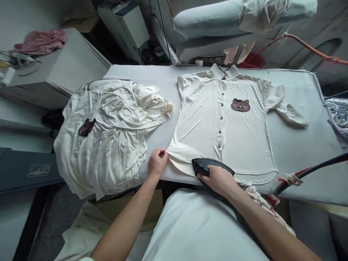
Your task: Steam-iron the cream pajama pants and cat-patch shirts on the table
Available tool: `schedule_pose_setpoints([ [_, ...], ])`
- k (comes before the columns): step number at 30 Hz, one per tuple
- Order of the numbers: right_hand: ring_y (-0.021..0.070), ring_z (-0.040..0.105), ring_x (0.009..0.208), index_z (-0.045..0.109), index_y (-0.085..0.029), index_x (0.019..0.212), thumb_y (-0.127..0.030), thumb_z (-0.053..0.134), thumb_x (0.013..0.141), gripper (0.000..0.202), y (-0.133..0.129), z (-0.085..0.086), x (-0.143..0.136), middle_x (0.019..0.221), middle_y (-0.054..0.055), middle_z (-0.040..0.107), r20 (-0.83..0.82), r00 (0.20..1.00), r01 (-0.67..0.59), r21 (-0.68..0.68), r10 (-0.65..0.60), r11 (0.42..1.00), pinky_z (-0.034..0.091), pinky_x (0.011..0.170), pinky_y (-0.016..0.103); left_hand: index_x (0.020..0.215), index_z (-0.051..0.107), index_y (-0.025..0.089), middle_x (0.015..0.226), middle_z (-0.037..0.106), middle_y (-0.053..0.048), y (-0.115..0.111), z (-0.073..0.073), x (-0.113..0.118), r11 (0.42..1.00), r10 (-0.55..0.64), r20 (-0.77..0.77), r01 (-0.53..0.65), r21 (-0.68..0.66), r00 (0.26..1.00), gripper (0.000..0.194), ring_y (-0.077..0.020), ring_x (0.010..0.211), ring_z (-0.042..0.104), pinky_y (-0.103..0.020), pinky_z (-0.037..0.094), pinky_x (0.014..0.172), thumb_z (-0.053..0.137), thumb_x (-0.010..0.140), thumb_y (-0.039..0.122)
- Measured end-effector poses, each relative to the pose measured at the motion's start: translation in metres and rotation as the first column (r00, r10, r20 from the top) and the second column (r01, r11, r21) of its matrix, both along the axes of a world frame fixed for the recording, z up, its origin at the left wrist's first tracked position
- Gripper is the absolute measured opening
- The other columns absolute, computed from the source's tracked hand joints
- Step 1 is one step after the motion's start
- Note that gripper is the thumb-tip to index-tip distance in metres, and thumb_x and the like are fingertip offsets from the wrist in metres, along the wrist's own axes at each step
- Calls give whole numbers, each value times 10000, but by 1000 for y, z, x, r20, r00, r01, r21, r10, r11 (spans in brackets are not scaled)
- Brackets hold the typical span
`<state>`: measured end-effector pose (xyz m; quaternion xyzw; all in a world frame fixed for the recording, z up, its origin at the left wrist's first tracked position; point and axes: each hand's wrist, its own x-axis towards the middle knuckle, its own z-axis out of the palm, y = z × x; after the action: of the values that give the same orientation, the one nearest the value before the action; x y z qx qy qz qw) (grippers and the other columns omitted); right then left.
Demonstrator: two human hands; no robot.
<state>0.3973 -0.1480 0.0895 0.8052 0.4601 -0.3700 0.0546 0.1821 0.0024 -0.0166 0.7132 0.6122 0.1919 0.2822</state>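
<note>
Seemingly limp, the cream, buttoned cloth shirt point(198, 127) is aptly pinched at its hem by the left hand point(157, 164); the black, pointed iron point(213, 162) is gripped by the right hand point(219, 179).

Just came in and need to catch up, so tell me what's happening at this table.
A person is ironing a cream shirt spread front up on the padded table. The right hand holds the black iron at the shirt's lower edge, while the left hand pinches the hem's corner. The shirt is buttoned, with a dark cat-face patch on its chest. Beside it lies a crumpled heap of similar cream cloth, bearing another dark patch.
</note>
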Motion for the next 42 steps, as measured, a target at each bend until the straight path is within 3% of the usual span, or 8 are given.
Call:
schedule_pose_setpoints([
  [11,287,723,984,741,-186,1090,-508,629,857,412,120,-2,-104,1063,135,758,-151,948,-269,100,282,958,571,776,352,1015,636,164,969,633,-95,11,-2,-44,989,54,146,-73,129,988,275,-220,838,614,-369,529,792,522,853,356],
  [15,293,727,951,762,-172,1033,-458,652,842,361,76,4,-73,1032,140,763,-148,939,-303,66,310,951,577,757,362,995,644,166,989,663,-94,24,17,-21,953,16,190,-73,293,982,306,-247,959,627,-427,504,952,558,904,445],
  [19,322,731,881,764,-178,930,-521,633,822,382,-12,16,14,917,131,767,-11,1000,21,-9,-21,1000,558,753,383,952,684,204,988,716,-61,17,31,70,928,-356,281,302,219,891,282,-243,989,661,-401,510,975,581,914,465],
  [23,298,714,954,741,-202,973,-585,581,859,431,-103,22,114,996,116,764,103,900,425,14,-424,905,517,789,344,954,742,253,1034,759,-35,-29,34,206,520,-844,242,842,147,479,234,-221,1022,676,-365,524,963,564,936,404],
  [27,250,699,934,728,-159,1016,-596,570,893,480,-171,15,197,1013,126,752,61,736,670,76,-674,739,484,757,282,983,770,250,1205,724,-46,-91,33,335,4,-1000,10,990,142,2,239,-245,1149,626,-393,486,1024,535,941,230],
  [35,174,539,458,674,-88,950,-805,370,892,780,-225,0,308,651,101,652,-119,456,889,119,-882,443,383,494,296,1061,724,227,1028,676,-79,-147,61,455,-311,-897,-255,925,-216,-361,312,-226,861,675,-319,509,759,582,810,109],
  [39,238,663,807,678,-143,1020,-732,444,910,643,-217,5,334,953,145,723,1,537,815,257,-844,519,414,647,291,978,715,242,1006,679,-67,-106,72,420,-289,-923,-236,952,-96,-304,262,-216,933,662,-315,501,820,532,848,107],
  [42,287,653,991,670,-159,1092,-697,441,930,607,-205,12,339,1101,163,708,119,605,745,264,-787,613,421,745,315,1041,723,256,1114,682,-76,-55,68,365,-30,-979,-202,1000,7,-28,344,-215,1041,649,-329,496,918,480,857,96],
])
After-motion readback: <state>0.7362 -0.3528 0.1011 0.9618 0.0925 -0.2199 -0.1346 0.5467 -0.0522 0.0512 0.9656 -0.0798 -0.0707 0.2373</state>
